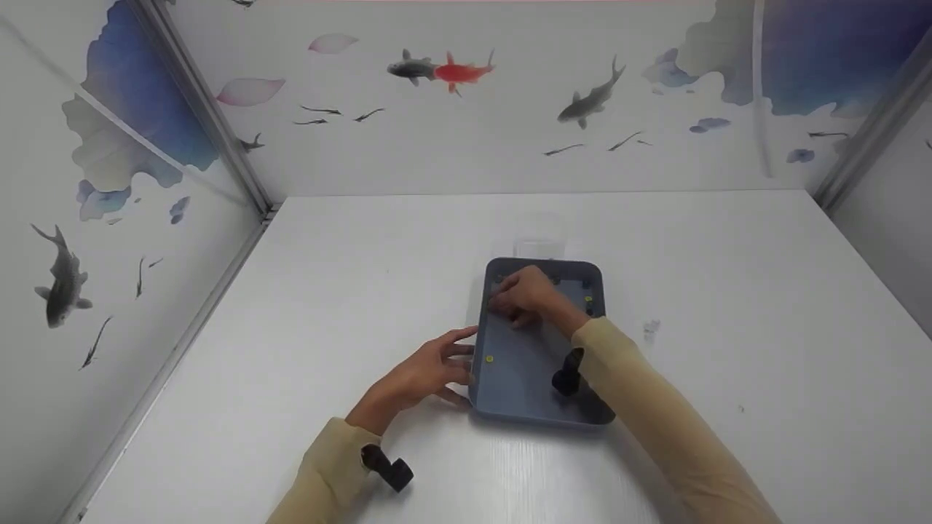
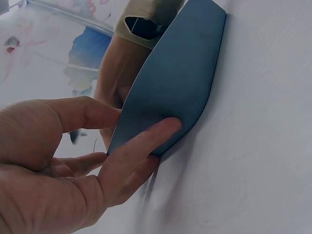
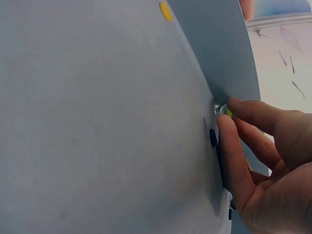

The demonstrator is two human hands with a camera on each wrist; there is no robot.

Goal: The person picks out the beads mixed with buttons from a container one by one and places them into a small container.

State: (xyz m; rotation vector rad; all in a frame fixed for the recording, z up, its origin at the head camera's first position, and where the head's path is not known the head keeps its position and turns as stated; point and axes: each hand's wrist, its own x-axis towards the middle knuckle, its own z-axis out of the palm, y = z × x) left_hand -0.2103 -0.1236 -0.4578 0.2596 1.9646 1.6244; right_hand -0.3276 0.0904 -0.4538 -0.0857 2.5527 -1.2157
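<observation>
A shallow blue-grey tray (image 1: 526, 397) lies on the white table. My left hand (image 1: 429, 367) rests its spread fingers along the tray's left side; in the left wrist view, one fingertip (image 2: 170, 126) presses the outer wall. Inside the tray, near the far left corner, is my right hand (image 1: 528, 291). Its thumb and finger pinch a small yellow-green piece (image 3: 229, 113) beside a shiny clear bit, close to the wall; the fingertips hide most of it. A dark blue oval piece (image 3: 213, 137) lies just by those fingers. A yellow round piece (image 1: 489, 359) is by the left wall.
Another yellow piece (image 1: 588, 299) and several small dark pieces lie along the tray's far and right sides. A clear plastic container (image 1: 539, 249) stands just beyond the tray. Patterned white panels (image 1: 466, 145) enclose the table at the back and sides.
</observation>
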